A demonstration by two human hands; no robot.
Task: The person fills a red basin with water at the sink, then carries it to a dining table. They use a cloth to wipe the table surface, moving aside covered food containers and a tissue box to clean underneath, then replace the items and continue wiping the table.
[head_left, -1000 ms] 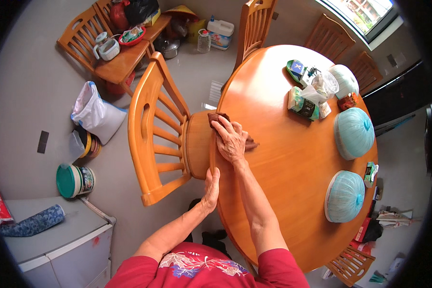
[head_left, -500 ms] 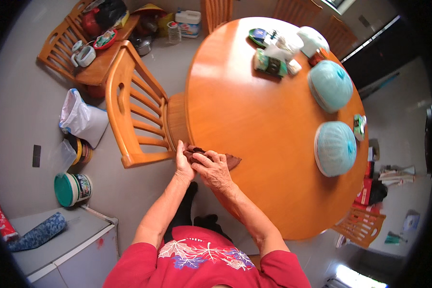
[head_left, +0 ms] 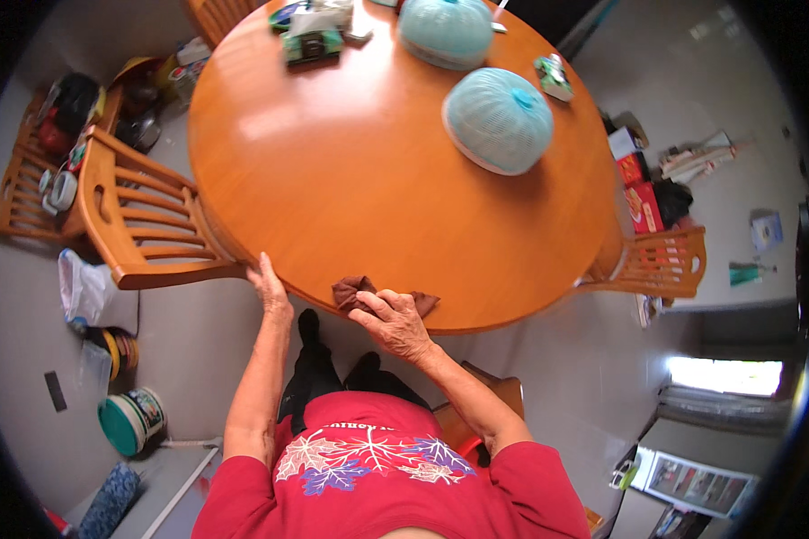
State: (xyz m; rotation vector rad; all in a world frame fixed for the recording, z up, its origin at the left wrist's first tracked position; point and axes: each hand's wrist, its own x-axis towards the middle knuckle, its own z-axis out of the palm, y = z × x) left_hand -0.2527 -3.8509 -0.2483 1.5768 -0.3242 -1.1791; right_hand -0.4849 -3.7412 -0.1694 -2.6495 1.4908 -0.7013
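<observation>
A dark brown cloth (head_left: 349, 289) lies bunched on the near edge of the round wooden table (head_left: 333, 193). My right hand (head_left: 394, 323) is closed on the cloth and presses it onto the tabletop, its fingers bent; a corner of the cloth sticks out to the right of my fingers. Over to the left, my left hand (head_left: 269, 289) rests against the table's rim, beside the seat of a wooden chair (head_left: 157, 220). It holds nothing, and its fingers are stretched out, partly hidden.
Two light-blue mesh food covers (head_left: 499, 121) stand on the table's far right part, near a green tissue pack (head_left: 554, 78). Another green pack (head_left: 313, 47) lies at the far left. A second chair (head_left: 656, 262) is tucked in at right. A lidded bucket (head_left: 130, 420) stands left.
My left hand has come away from the cloth and moved left to the table's rim. My right hand keeps the cloth, now on the near edge. The view has swung to the right.
</observation>
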